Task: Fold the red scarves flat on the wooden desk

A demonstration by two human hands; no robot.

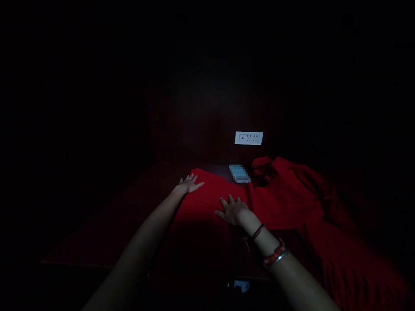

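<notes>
A long red fringed cloth, like a scarf or shawl, lies across a dark table. Its left part is spread flat and hangs down over the front edge, while the right part is bunched, with fringe at the lower right. On the far left corner of the cloth rests my left hand, fingers spread and palm down. My right hand presses flat on the cloth near its middle, fingers apart. Bracelets circle my right wrist and forearm. Nothing is gripped by either hand.
Behind the cloth, a phone-like object with a blurred-out surface lies on the table. A white power socket is set in the dark wall. Something pale shows below the table's front edge. Deep shadow hides the surroundings.
</notes>
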